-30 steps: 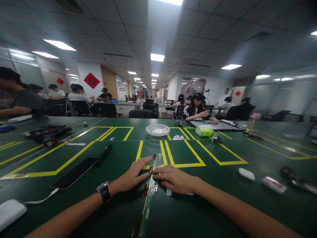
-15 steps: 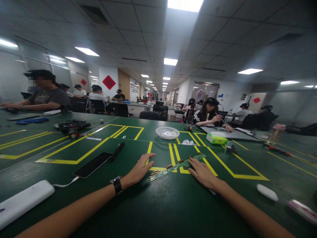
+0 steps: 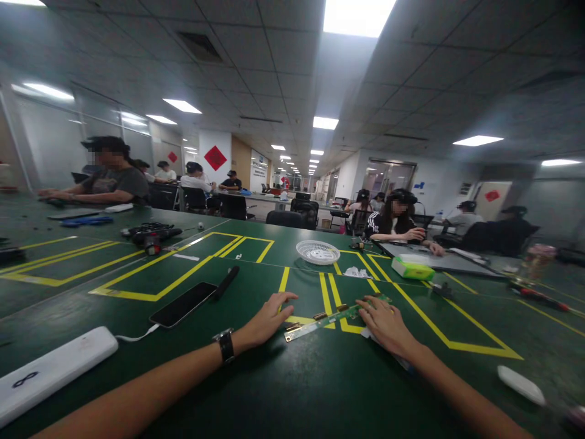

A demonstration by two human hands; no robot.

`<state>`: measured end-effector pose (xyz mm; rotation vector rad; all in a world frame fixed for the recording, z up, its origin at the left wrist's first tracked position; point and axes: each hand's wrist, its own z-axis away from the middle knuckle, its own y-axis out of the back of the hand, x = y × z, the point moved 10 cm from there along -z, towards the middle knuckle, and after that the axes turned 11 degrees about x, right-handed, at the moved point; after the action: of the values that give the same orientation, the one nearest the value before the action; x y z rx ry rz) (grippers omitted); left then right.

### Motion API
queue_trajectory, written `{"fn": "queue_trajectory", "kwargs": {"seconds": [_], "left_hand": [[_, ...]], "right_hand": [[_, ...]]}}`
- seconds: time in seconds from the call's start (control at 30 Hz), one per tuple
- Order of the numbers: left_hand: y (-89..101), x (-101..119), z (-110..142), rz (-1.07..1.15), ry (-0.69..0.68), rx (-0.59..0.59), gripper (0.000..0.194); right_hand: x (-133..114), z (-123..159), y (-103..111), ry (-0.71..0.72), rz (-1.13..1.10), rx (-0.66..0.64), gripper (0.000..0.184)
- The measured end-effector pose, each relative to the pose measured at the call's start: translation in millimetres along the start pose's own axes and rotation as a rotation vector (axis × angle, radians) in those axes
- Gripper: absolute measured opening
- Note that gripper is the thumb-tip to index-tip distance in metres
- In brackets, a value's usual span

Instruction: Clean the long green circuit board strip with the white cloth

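A long, narrow green circuit board (image 3: 311,327) with gold-coloured connectors along one edge lies slantwise on the dark green table (image 3: 292,390). My left hand (image 3: 267,318), wearing a watch at the wrist, hovers just left of the board's near end, fingers apart and holding nothing. Over the board's right part rests my right hand (image 3: 386,323), fingers stretched out and covering some of it; the thumb side is partly hidden. Beneath that palm a small whitish thing (image 3: 367,333) peeks out, too covered to name.
Ahead stand a white plastic basket (image 3: 317,252), crumpled white paper (image 3: 357,272) and a green tissue pack (image 3: 412,268). At left lie a phone (image 3: 183,305), a white power bank (image 3: 59,372) and a power drill (image 3: 150,236). A white case (image 3: 521,384) sits right. Co-workers sit beyond.
The view has turned slightly left and up, so things appear shifted right and lower. My right hand's fingers look a little more bent over the board. The board itself seems unmoved.
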<state>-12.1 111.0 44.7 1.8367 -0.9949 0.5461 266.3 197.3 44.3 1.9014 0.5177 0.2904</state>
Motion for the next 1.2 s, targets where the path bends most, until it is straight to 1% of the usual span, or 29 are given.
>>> {"fn": "queue_trajectory", "kwargs": {"seconds": [0.1, 0.2, 0.27, 0.37, 0.47, 0.5, 0.57, 0.6, 0.67, 0.73, 0.83, 0.87, 0.93, 1.0, 1.07, 1.2], "left_hand": [[1.6, 2.3, -0.4, -0.011, -0.009, 0.012, 0.037], [-0.1, 6.5, 1.3, -0.05, -0.014, -0.012, 0.037], [-5.8, 13.0, 4.4, -0.109, -0.056, -0.064, 0.038], [-18.4, 27.0, 11.7, -0.229, -0.186, -0.16, 0.039], [-27.8, 37.0, 19.1, -0.291, -0.301, -0.226, 0.044], [-29.8, 38.2, 21.0, -0.295, -0.321, -0.246, 0.047], [-33.2, 38.1, 24.4, -0.297, -0.343, -0.296, 0.053], [-34.3, 37.3, 25.6, -0.3, -0.347, -0.319, 0.055], [-36.6, 36.1, 28.0, -0.309, -0.354, -0.367, 0.057], [-37.7, 37.9, 29.8, -0.307, -0.367, -0.399, 0.057], [-37.5, 46.8, 31.8, -0.265, -0.391, -0.424, 0.06], [-37.2, 50.3, 32.3, -0.246, -0.399, -0.43, 0.06], [-37.5, 55.7, 33.7, -0.221, -0.416, -0.448, 0.056], [-37.9, 57.8, 34.3, -0.212, -0.427, -0.453, 0.052], [-37.9, 56.8, 33.5, -0.214, -0.427, -0.44, 0.052], [-38.0, 50.0, 30.8, -0.25, -0.395, -0.406, 0.057]], "right_hand": [[-12.0, -1.8, -5.1, 0.03, -0.038, -0.068, 0.052], [-37.7, 1.6, 0.3, 0.114, -0.162, -0.105, 0.051], [-63.5, 9.4, 7.6, 0.207, -0.281, -0.12, 0.048], [-109.5, 28.6, 21.7, 0.368, -0.437, -0.134, 0.044], [-157.2, 51.7, 36.0, 0.553, -0.552, -0.162, 0.048], [-169.1, 57.5, 39.5, 0.595, -0.575, -0.171, 0.048], [-183.7, 64.1, 44.0, 0.64, -0.58, -0.172, 0.049], [-186.7, 65.4, 45.3, 0.653, -0.569, -0.161, 0.049], [-183.6, 64.2, 46.6, 0.657, -0.528, -0.12, 0.047], [-169.2, 58.2, 47.4, 0.616, -0.477, -0.054, 0.042], [-137.6, 46.8, 47.6, 0.505, -0.396, 0.042, 0.033], [-129.7, 45.1, 46.4, 0.489, -0.376, 0.051, 0.032], [-121.2, 45.0, 41.8, 0.5, -0.347, 0.032, 0.034], [-119.5, 47.0, 36.8, 0.535, -0.317, 0.005, 0.036], [-117.8, 46.5, 33.8, 0.54, -0.255, 0.013, 0.034], [-107.4, 39.1, 30.3, 0.452, -0.11, 0.047, 0.024]]}}
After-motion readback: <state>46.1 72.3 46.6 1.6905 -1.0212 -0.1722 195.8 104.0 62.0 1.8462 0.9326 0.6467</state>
